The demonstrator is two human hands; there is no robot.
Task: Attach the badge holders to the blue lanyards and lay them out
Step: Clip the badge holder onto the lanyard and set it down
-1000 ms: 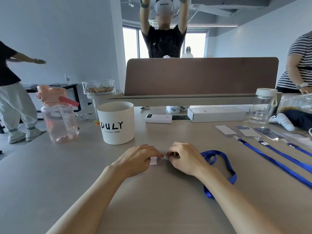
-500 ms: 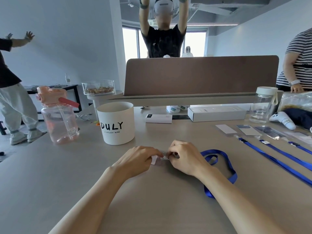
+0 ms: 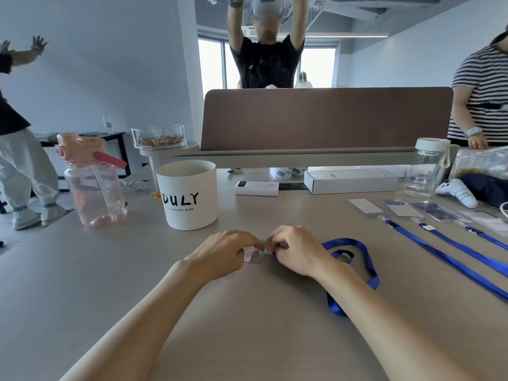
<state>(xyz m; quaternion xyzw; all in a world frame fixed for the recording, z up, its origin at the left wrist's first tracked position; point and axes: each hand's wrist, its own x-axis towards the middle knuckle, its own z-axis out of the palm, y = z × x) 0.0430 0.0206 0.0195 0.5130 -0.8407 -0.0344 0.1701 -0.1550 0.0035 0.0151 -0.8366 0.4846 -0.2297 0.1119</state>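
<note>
While left hand (image 3: 222,254) pinches badge holder (image 3: 249,254), right hand (image 3: 298,254) pinches clip (image 3: 268,252) — cup (image 3: 189,195) reads DULY

1. a pale blue-grey wall (image 3: 110,64) fills the left; a white wall (image 3: 398,67) runs back on the right.
2. bright, washed-out windows (image 3: 211,64) glow at the far end.
3. a beige table (image 3: 82,284) spans the foreground, a brown divider panel (image 3: 330,119) upright along its far edge.
4. a round white side table (image 3: 167,149) stands past its left corner; a black-legged desk (image 3: 115,136) sits by the left wall.
5. overhead, grey ceiling beams (image 3: 371,12) and what looks like a light strip (image 3: 343,36).
</note>
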